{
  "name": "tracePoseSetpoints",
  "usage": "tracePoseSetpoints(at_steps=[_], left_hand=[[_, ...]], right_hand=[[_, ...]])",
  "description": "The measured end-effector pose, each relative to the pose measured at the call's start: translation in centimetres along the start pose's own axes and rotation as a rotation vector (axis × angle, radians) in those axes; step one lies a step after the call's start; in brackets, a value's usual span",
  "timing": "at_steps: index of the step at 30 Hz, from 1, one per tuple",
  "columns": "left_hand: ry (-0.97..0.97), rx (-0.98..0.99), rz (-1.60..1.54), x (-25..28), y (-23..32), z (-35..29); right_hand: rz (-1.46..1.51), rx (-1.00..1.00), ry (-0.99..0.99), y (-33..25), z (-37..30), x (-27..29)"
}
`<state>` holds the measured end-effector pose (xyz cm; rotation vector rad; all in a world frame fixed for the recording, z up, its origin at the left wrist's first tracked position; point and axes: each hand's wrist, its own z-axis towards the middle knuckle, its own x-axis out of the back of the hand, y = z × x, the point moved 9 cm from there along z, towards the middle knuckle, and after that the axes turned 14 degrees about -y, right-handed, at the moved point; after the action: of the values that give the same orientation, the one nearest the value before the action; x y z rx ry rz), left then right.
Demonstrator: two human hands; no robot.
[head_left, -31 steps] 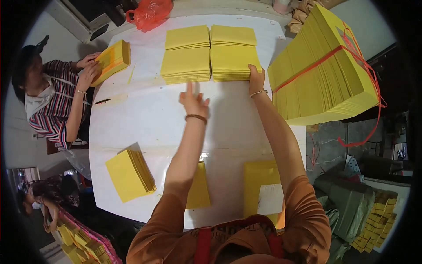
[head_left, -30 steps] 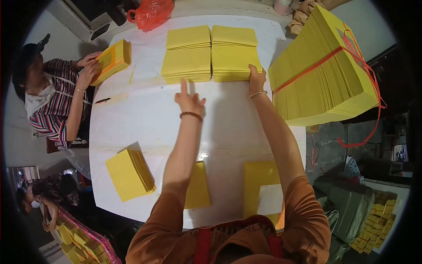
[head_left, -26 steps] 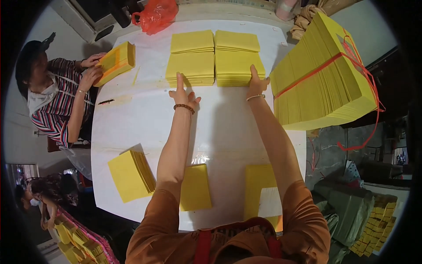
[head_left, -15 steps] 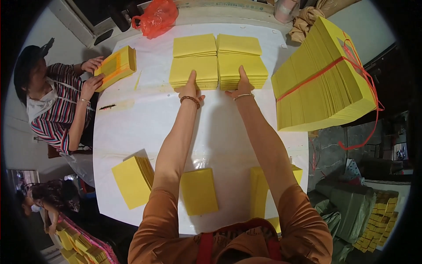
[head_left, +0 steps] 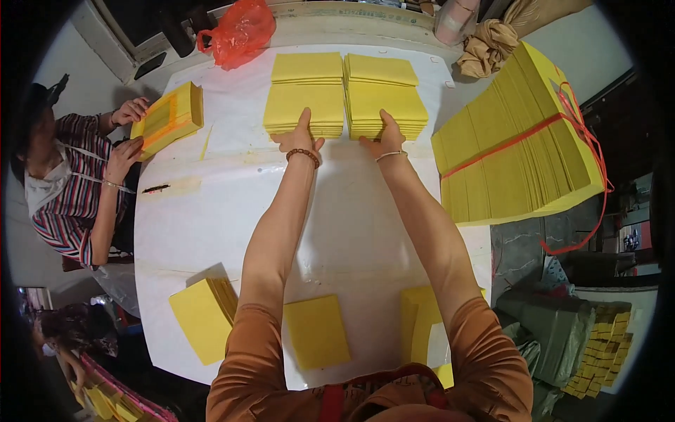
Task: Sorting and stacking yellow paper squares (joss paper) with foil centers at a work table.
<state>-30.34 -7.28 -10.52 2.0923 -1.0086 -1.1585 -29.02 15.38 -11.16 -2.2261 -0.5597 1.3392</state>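
My left hand (head_left: 301, 138) rests against the near edge of a stack of folded yellow paper (head_left: 302, 105), thumb on top, fingers spread along the front. In the same way my right hand (head_left: 385, 138) touches the near edge of the matching stack (head_left: 385, 105) beside it, thumb up on the top sheet. A narrow gap separates these two stacks. Right behind them lie a far left yellow stack (head_left: 307, 67) and a far right one (head_left: 382, 70). Both hands are open, and parts of the fingers are hidden.
A tall yellow bundle tied with red string (head_left: 517, 144) leans at the right of the white table (head_left: 211, 239). Smaller yellow stacks (head_left: 316, 330) lie near me. A red plastic bag (head_left: 242, 32) is at the back. At the left, a co-worker's hands (head_left: 126, 148) hold a yellow block (head_left: 169, 119).
My view has shifted slightly, so the near stacks and the co-worker sit lower in it. Both hands stay at the front edges of the two stacks.
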Motion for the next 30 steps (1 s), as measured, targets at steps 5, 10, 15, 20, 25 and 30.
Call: tracePoseSetpoints(at_steps=[5,10,15,20,25,30], left_hand=[[-0.034,-0.060,-0.017,-2.5,0.8,0.7],[-0.088,-0.181,-0.108,-3.5,1.7,2.5],[-0.150,-0.256,-0.127,-5.4,1.9,4.6],[-0.161,-0.236,-0.035,-5.6,2.1,6.5],[-0.167,-0.252,0.039,-5.1,2.1,7.7],[-0.216,-0.368,0.058,-5.7,2.4,9.5]], right_hand=[[-0.073,0.043,-0.005,-1.7,3.5,-0.2],[-0.114,0.019,-0.085,-2.6,5.3,-1.5],[-0.254,-0.010,-0.343,-4.4,7.1,-1.9],[-0.274,0.006,-0.314,-4.3,6.5,-3.1],[-0.313,0.071,-0.211,-4.9,6.8,-2.9],[-0.310,0.060,-0.235,-6.0,8.3,-1.8]])
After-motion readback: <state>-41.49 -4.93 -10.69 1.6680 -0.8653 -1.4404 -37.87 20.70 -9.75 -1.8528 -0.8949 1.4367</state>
